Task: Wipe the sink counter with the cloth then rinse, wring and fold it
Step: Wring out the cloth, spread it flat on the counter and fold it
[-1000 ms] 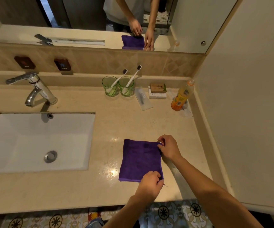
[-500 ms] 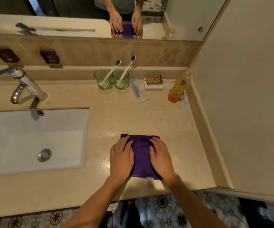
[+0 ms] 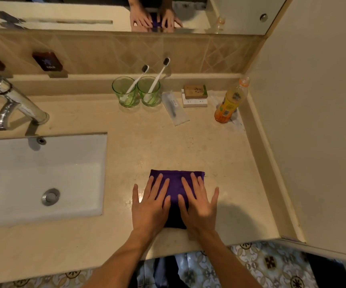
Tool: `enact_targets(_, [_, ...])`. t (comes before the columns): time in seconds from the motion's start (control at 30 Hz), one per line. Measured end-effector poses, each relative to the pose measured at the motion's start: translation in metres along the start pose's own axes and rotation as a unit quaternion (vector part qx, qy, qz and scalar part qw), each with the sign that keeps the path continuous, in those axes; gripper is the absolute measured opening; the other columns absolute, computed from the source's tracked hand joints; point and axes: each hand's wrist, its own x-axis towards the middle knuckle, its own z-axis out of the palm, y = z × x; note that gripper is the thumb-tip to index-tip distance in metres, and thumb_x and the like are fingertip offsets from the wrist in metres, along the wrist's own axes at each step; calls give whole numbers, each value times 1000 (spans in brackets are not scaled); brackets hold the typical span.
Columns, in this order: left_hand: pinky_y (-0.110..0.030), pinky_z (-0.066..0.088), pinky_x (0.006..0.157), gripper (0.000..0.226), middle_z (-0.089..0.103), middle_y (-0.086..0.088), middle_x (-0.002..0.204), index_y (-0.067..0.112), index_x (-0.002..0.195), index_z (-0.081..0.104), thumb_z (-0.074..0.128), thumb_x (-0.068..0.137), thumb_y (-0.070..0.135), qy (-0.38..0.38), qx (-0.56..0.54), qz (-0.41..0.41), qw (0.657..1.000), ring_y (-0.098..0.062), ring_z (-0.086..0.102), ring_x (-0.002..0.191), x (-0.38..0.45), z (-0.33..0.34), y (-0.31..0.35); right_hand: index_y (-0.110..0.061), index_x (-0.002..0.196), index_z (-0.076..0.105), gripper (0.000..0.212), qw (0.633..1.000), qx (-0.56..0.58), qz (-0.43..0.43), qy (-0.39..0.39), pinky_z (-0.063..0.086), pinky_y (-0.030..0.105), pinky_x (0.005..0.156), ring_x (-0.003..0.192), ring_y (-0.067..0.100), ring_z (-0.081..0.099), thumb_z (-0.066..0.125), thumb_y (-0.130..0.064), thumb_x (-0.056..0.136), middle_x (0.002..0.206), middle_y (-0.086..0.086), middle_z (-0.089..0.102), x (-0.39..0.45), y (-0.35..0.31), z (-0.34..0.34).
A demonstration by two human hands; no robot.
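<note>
Countertop (image 3: 188, 146) holds folded purple cloth (image 3: 176, 183) under flat hands.

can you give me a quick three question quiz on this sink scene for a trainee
1. True or false: both hands lie flat on the cloth.
2. On which side of the cloth is the sink: A left, B right, C behind?
3. Fill in: each green glass holds one ____.

Key:
1. True: the left hand and the right hand press it open-palmed.
2. A.
3. Toothbrush; the second glass holds the other.
</note>
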Motion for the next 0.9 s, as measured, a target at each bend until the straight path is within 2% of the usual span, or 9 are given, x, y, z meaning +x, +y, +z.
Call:
enact_targets(0.1, [-60, 12, 123, 56, 26, 3, 167, 29, 159, 30, 30, 105, 44, -11, -6, -2, 1000, -21, 22, 156, 3, -4, 0, -28, 153, 40, 54, 999, 12, -16, 27, 14, 69, 116, 152, 22, 25, 48, -45, 102, 163, 5, 29, 5, 3, 2])
enact_targets(0.23, [-61, 13, 122, 55, 29, 1, 166, 27, 158, 32, 32, 105, 42, -5, -13, 4, 1000, -22, 23, 155, 4, -6, 2, -27, 155, 34, 54, 1000, -1, -23, -3, 12, 70, 116, 154, 21, 18, 40, -45, 105, 165, 4, 24, 11, 7, 4])
enact_targets(0.33, [-63, 18, 121, 54, 34, -2, 164, 24, 156, 37, 32, 104, 38, 14, -8, 14, 1000, -23, 27, 154, 4, -5, 0, -24, 155, 35, 52, 1000, -2, -31, -1, 13, 70, 116, 154, 23, 19, 36, -42, 107, 164, 7, 27, 10, 7, 3])
enact_targets(0.47, [-60, 31, 120, 51, 46, -9, 157, 14, 149, 49, 36, 101, 25, 45, -19, 38, 998, -29, 39, 149, 11, -9, 5, -14, 149, 46, 46, 995, 48, -65, 55, 21, 66, 117, 152, 29, 24, 42, -28, 106, 160, 12, 33, 17, -3, 1])
enact_targets(0.57, [-55, 30, 122, 51, 43, -7, 159, 15, 152, 44, 37, 103, 27, 29, -19, 46, 998, -26, 38, 149, 16, -7, 12, -6, 144, 52, 41, 985, 111, -107, 79, 26, 63, 118, 151, 31, 27, 51, -17, 104, 157, 16, 39, 17, -5, 8])
enact_targets(0.7, [-53, 24, 124, 53, 32, 0, 165, 23, 158, 32, 30, 106, 35, -1, -20, 5, 1000, -20, 31, 153, 15, -3, 9, -19, 151, 44, 45, 994, 85, -63, 16, 25, 54, 121, 153, 24, 22, 42, -29, 107, 162, 6, 32, 17, -4, 11])
enact_targets(0.8, [-56, 27, 122, 53, 35, 2, 164, 24, 157, 35, 28, 105, 37, 1, -21, -7, 1000, -20, 33, 152, 14, -4, 9, -28, 154, 37, 50, 998, 31, -37, -35, 18, 47, 125, 155, 19, 14, 38, -40, 105, 165, 1, 25, 18, -10, 6])
enact_targets(0.9, [-60, 23, 122, 55, 30, 3, 166, 24, 158, 32, 29, 106, 40, -7, -15, -15, 1000, -19, 27, 154, 10, -1, 2, -33, 156, 30, 53, 997, -8, -36, -71, 17, 47, 124, 155, 19, 10, 33, -44, 104, 167, -1, 19, 21, -19, 5])
